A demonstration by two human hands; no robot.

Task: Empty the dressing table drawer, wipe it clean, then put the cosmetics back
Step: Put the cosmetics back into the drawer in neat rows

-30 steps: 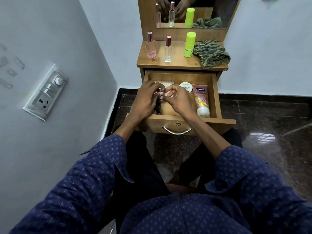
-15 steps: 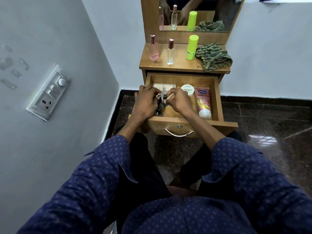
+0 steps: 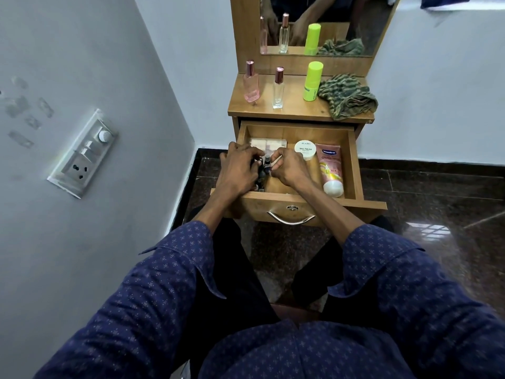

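Drawer (image 3: 352, 160) is pulled open, light wood laminate, curved metal handle (image 3: 291, 219) on the front panel.

Readable text: round white jar (image 3: 305, 149) at the back says "NAIL POLISH" (smaller print above it is too small to read). Pink squeeze tube (image 3: 331, 166) reads "Vaseline" on a blue badge, plus "10X". Tube lies flat along the right wall, long axis front to back, white cap toward the drawer front.

Both hands are in the left half of the drawer. Left hand (image 3: 238, 170) and right hand (image 3: 290, 170) have fingers curled in toward each other around a cluster of small dark bottles (image 3: 263, 170). These stand upright, caps up. Which hand is actually clamped on which bottle: cannot tell, the fingers cover the contact. A pale flat packet (image 3: 269, 143) lies behind the hands at the back wall.

On the table top (image 3: 292, 112): pink glass perfume bottle (image 3: 251, 83), clear square bottle (image 3: 278, 88), both with rose metallic caps, neon green cylinder (image 3: 312, 82), all upright. Crumpled green striped cloth (image 3: 347, 98) at the right edge. Mirror (image 3: 377, 26) behind them.
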